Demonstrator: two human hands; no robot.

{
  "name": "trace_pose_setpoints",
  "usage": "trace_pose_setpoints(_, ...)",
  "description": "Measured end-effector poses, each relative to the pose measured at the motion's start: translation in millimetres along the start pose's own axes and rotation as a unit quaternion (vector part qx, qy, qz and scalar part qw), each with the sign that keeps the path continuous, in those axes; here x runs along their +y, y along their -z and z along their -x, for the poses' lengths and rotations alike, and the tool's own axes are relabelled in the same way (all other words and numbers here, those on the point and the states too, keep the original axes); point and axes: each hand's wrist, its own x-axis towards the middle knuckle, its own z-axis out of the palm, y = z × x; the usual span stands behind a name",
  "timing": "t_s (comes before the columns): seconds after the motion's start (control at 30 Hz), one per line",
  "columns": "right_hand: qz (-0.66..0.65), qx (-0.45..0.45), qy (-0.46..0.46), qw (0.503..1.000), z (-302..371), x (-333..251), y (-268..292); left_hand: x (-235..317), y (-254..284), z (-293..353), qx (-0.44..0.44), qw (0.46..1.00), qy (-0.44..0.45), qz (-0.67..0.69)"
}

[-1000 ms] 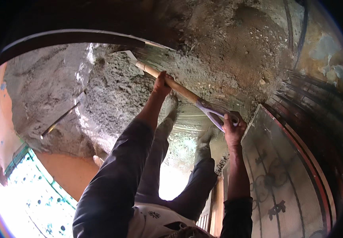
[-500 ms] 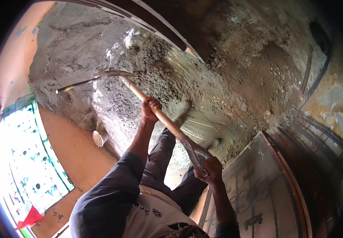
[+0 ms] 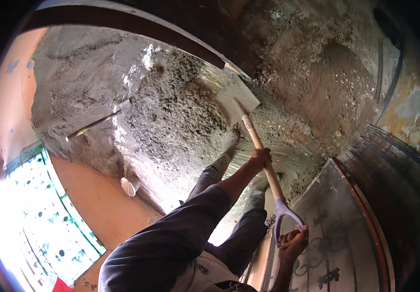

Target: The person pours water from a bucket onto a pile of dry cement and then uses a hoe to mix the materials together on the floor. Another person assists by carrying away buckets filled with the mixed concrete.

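Note:
A shovel [image 3: 268, 168] with a wooden shaft and a purple D-shaped grip slants across the middle of the view. My left hand [image 3: 261, 159] is wrapped round the shaft, partway up from the blade. The D-grip is in my right hand [image 3: 293, 242], fingers closed round its crossbar. Flat and grey, the blade [image 3: 239, 101] lies at the right side of a heap of wet grey concrete mix [image 3: 176, 92], over smeared mix. Whether its edge touches the floor, I cannot tell.
A second long-handled tool [image 3: 93, 125] lies on the mix at left. A white bucket [image 3: 130, 186] tips against the orange wall [image 3: 81, 187]. At right lean a framed metal panel [image 3: 324, 233] and dark bars [image 3: 390, 155]. A dark beam [image 3: 137, 27] crosses the top.
The shovel has swung right, its blade going from the heap's left side to its right. Both my hands moved right with it, still gripping.

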Motion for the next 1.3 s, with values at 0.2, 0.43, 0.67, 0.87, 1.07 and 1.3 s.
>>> trace_pose_setpoints(0.2,-0.076,-0.054,-0.091,0.992,-45.6,35.6,-153.6,143.1,65.7,-92.4,-0.016,0.986,-0.149,-0.068)
trace_pose_setpoints(0.43,0.078,-0.226,0.093,0.967,-72.4,20.3,-322.2,336.0,69.1,-117.0,-0.055,0.997,-0.036,0.033)
trace_pose_setpoints(0.67,0.188,-0.309,0.365,0.858,-90.8,-3.0,-293.0,322.0,80.3,-95.1,-0.171,0.967,-0.099,0.163)
trace_pose_setpoints(0.87,0.388,-0.365,0.521,0.667,-48.7,-20.1,-202.4,259.2,72.2,34.2,-0.238,0.931,-0.133,0.243)
trace_pose_setpoints(1.07,0.303,-0.357,0.674,0.571,-30.2,3.2,-113.9,185.6,129.2,110.2,-0.231,0.888,-0.139,0.372)
trace_pose_setpoints(1.3,0.203,-0.230,0.303,0.902,-22.1,32.5,-48.5,124.6,62.4,100.8,-0.028,0.980,-0.141,0.138)
